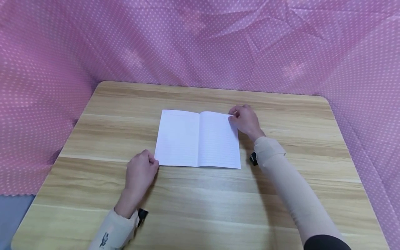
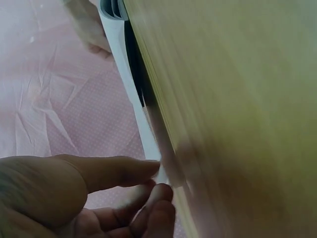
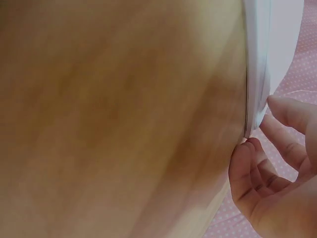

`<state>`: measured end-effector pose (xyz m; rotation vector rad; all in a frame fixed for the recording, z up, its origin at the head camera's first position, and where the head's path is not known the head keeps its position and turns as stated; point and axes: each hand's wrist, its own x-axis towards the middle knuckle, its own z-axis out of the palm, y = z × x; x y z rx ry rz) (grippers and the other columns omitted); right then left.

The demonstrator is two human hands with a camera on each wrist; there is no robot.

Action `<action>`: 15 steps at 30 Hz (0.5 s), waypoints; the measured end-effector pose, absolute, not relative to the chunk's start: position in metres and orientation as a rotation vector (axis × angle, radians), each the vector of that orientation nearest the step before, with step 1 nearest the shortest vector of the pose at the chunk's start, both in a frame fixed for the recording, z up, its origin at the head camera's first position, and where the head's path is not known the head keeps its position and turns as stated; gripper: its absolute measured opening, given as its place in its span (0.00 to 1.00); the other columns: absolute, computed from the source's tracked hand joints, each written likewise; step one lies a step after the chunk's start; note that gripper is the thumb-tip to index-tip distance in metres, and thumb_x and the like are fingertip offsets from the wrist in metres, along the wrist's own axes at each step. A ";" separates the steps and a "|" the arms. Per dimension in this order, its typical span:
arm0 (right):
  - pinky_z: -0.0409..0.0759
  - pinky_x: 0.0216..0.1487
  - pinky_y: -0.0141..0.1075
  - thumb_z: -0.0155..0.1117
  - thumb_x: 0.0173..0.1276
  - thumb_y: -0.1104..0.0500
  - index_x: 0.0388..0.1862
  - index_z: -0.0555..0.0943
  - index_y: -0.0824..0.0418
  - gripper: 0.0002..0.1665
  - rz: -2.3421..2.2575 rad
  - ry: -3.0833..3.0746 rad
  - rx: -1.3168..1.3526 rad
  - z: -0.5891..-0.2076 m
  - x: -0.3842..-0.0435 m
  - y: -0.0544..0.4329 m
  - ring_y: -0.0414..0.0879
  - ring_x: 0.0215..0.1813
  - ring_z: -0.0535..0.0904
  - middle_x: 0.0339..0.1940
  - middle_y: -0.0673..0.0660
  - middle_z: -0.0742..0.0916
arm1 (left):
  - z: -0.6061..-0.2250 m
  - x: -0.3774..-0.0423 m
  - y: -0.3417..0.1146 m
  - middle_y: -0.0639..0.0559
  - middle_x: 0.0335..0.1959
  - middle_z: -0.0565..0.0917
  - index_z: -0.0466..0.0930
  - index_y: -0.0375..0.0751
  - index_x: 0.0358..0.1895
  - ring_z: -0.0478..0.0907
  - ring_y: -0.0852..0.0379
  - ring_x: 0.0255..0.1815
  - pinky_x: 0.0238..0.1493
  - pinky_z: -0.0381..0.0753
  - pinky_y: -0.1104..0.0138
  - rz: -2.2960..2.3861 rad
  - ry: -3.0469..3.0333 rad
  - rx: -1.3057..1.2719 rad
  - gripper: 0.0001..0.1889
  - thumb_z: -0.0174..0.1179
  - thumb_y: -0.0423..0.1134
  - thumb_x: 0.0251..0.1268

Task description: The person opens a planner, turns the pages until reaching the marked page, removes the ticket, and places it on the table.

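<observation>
An open notebook with white lined pages lies spread on the wooden table. My left hand is at its lower left corner, where thumb and fingertips pinch the cover edge in the left wrist view. At the upper right corner, my right hand pinches the right-hand pages between thumb and fingers. The right wrist view has the page stack side-on, its corner right at the fingertips. In the left wrist view the pages curve up near the spine.
The wooden table has rounded corners and extends around the notebook on all sides. Pink dotted cloth hangs behind it and along both sides. A small black device sits at the left wrist, another black device at the right.
</observation>
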<state>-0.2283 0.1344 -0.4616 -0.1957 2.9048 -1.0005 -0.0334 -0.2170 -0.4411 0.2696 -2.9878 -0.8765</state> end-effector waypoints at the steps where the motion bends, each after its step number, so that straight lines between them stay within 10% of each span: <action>1: 0.77 0.53 0.51 0.70 0.79 0.60 0.57 0.87 0.63 0.13 -0.975 2.910 -0.199 -0.461 -0.228 0.134 0.57 0.51 0.78 0.50 0.63 0.82 | -0.441 -0.034 -0.217 0.41 0.31 0.87 0.83 0.33 0.34 0.84 0.39 0.33 0.39 0.84 0.44 -0.863 -3.013 0.272 0.05 0.68 0.29 0.69; 15: 0.76 0.50 0.49 0.72 0.76 0.59 0.52 0.87 0.62 0.10 -0.961 2.946 -0.178 -0.458 -0.227 0.134 0.55 0.46 0.77 0.48 0.60 0.81 | -0.440 -0.045 -0.219 0.44 0.30 0.83 0.81 0.34 0.35 0.80 0.44 0.32 0.36 0.82 0.50 -0.833 -3.195 0.343 0.07 0.68 0.30 0.73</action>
